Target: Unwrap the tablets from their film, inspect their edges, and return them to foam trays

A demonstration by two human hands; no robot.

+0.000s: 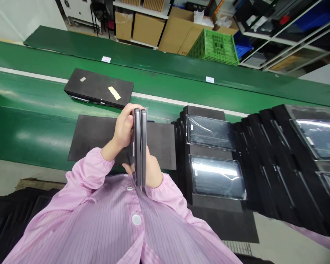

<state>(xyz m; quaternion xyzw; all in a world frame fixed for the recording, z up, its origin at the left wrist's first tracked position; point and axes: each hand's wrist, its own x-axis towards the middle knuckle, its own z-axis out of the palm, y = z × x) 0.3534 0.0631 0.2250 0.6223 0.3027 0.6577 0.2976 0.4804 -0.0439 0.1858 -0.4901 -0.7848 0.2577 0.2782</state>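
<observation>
Two thin dark tablets [137, 146] stand on edge, side by side, in front of my chest. My left hand [124, 126] is closed on their upper part, its fingers over the far end. Lower down, my right hand [153, 169] grips them from the right and beneath; some of its fingertips show on the left side, the rest is hidden behind the tablets. Under my hands a flat black foam sheet [85, 137] lies on the green bench [24, 135].
A closed black foam stack [96, 88] with tape pieces lies beyond my left hand. To the right, stacked black foam trays [216, 151] bear glossy tablet screens [217, 176], with more foam stacks [280, 165] farther right. Behind the bench are a green crate [214, 46] and cardboard boxes [148, 29].
</observation>
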